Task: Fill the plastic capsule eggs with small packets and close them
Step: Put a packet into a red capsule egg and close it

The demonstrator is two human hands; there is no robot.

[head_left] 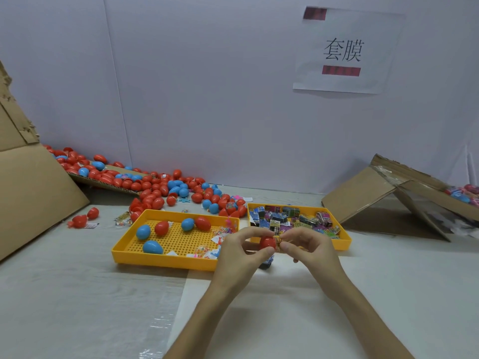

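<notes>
1. Where the pale table [77, 294] meets the wall [207, 99], red and blue capsule eggs [160, 187] lie heaped.
2. Nearer, the left yellow tray [166, 260] holds five eggs; the right tray [343, 241] holds packets [282, 217].
3. In front of the trays, the left hand [238, 255] pinches a red egg [268, 242]; the right hand [311, 250] pinches a packet [279, 240] against it.

Paper sign [347, 50] posted far right on white wall [207, 86]. Torn cardboard sheet [31, 190] leaning left; collapsed cardboard box [363, 195] right.
</notes>
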